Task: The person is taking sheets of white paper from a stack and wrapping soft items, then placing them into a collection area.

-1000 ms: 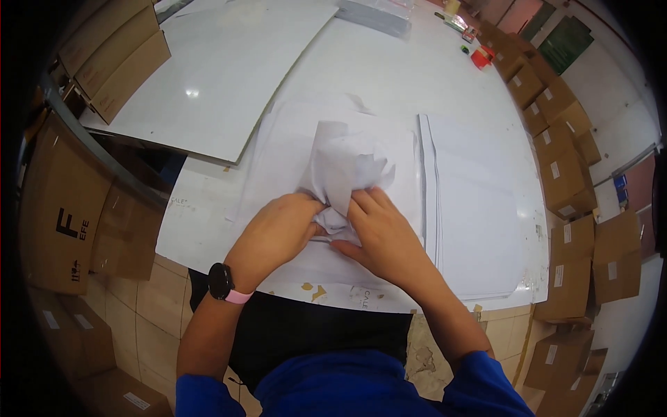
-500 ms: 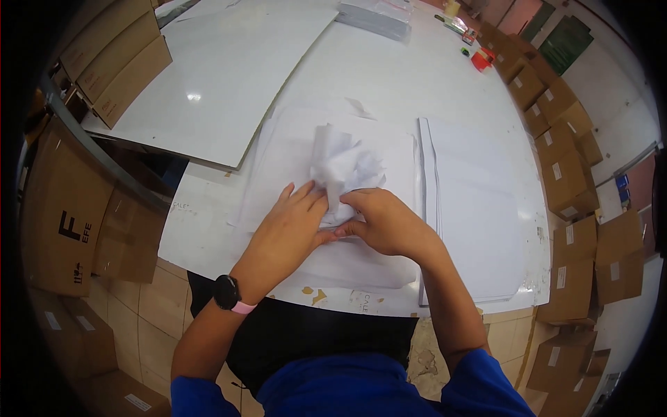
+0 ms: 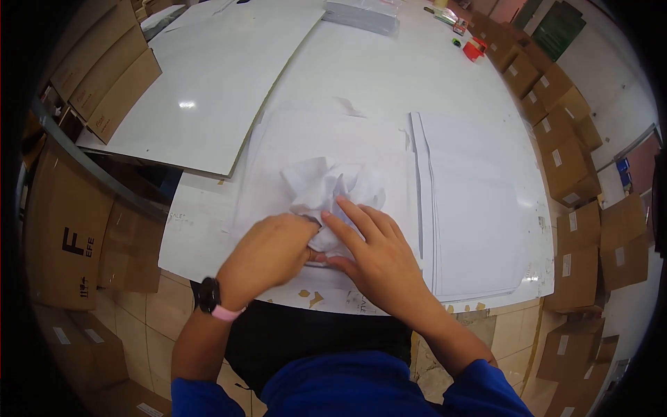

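A crumpled sheet of thin white paper point(image 3: 316, 182) stands bunched up near the front of the table, on top of flat white sheets point(image 3: 253, 182). My left hand point(image 3: 267, 251) is closed around the lower left side of the bunch, its fingertips curled in and partly hidden. A small dark edge shows beside those fingers; what it belongs to, I cannot make out. My right hand point(image 3: 381, 264) rests against the right side of the bunch with fingers stretched out, the thumb close to my left thumb.
A stack of white sheets point(image 3: 476, 208) lies at the right on the white table. A raised white board point(image 3: 208, 90) covers the far left. Grey plastic packs point(image 3: 361, 17) and a red tape dispenser point(image 3: 474, 48) sit farther back. Cardboard boxes point(image 3: 573, 170) line both sides.
The paper's upright top has spread and folded down lower. My left fingers have curled in around it, while my right hand has gone from pinching to lying with fingers stretched out.
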`<state>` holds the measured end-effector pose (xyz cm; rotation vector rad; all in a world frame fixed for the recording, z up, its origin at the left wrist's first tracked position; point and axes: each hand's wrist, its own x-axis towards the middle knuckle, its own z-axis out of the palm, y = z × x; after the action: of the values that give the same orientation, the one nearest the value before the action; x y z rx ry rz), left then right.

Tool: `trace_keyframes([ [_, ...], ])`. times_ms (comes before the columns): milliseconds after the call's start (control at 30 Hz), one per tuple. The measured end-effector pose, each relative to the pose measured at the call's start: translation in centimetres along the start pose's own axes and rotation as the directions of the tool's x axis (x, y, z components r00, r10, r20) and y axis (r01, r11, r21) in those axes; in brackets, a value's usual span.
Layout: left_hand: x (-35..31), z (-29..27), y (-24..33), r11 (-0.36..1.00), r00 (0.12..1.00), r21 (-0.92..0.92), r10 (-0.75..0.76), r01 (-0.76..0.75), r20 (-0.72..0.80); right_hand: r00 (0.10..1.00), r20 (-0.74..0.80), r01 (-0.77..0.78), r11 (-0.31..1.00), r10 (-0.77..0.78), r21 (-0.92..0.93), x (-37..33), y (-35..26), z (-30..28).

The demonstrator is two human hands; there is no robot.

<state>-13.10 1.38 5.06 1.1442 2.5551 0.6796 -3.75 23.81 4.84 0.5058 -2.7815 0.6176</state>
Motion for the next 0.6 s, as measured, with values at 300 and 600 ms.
trace_keyframes([
  [300, -1.4, 0.8, 0.6, 0.981, 0.982, -0.191, -0.049, 0.014, -0.184, 0.995, 0.067, -0.072, 0.995, 0.068, 0.062, -1.0, 0.2, 0.4],
  [600, -1.3, 0.8, 5.7, 0.922, 0.778, 0.387, 0.257, -0.019, -0.573, 0.944, 0.272, -0.244, 0.951, 0.187, 0.190, 1.6, 4.8, 0.5],
])
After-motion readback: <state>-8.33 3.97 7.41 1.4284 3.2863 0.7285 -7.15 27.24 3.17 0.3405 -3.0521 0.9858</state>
